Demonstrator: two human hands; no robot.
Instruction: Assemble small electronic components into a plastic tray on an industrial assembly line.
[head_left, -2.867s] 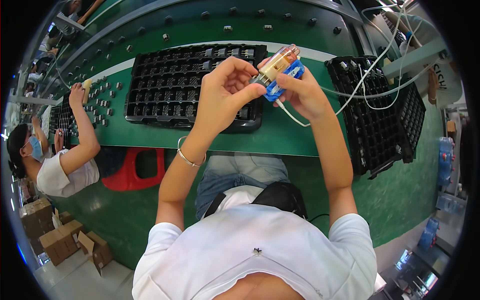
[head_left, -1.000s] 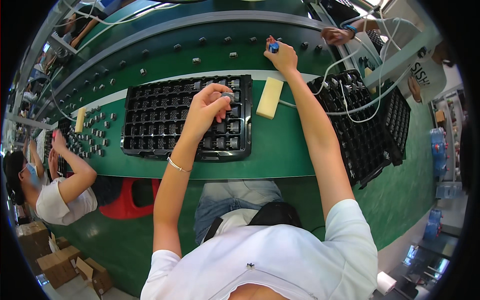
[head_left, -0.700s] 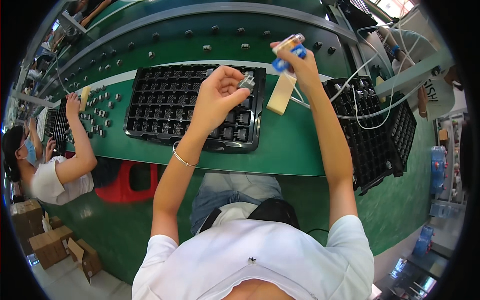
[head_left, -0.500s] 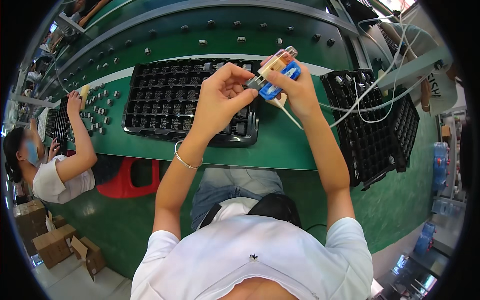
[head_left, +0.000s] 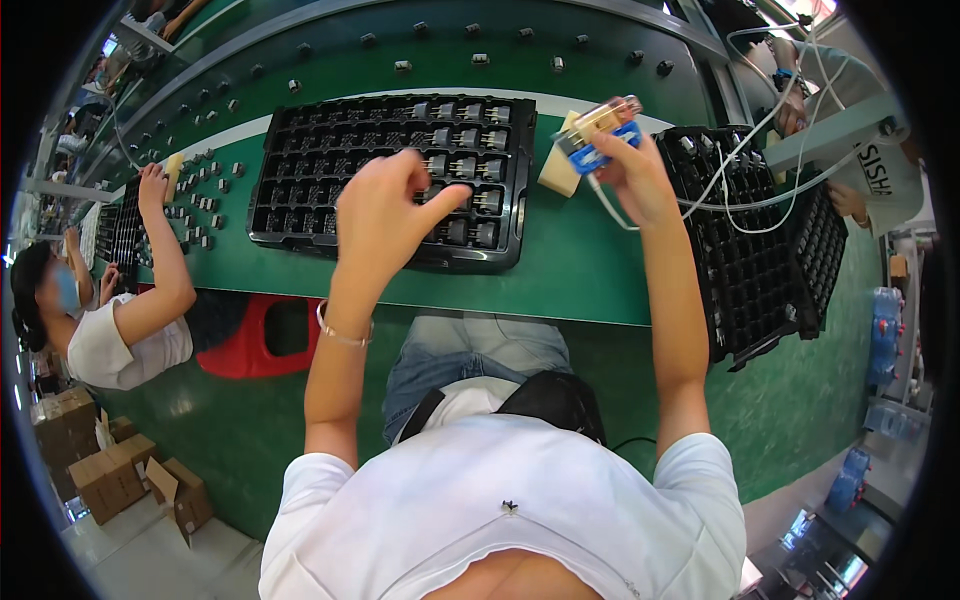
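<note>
My right hand (head_left: 640, 180) is closed round a handheld device (head_left: 600, 130) with a yellowish, partly clear body, a blue side and a white cable. It is raised over the table, right of a black compartment tray (head_left: 385, 255). My left hand (head_left: 380, 215) hovers above the middle of that tray, thumb stretched away from the bent, slightly blurred fingers; nothing shows between them. Small grey metal parts with thin shafts, like little motors (head_left: 465, 165), sit in the tray's right-hand columns. The left-hand pockets look dark.
A yellowish block (head_left: 558, 172) stands beneath the device. Black trays (head_left: 735, 250) lean at the table's right end, crossed by white cables. Several small metal parts (head_left: 480, 58) lie along the far strip. A co-worker (head_left: 130, 330) sits at left by a red stool (head_left: 250, 345); another person's arm (head_left: 790, 105) is at far right.
My hands have parted: the left moved left and off the device, down over the tray; the right carried the device to the right. More of the tray's right columns shows.
</note>
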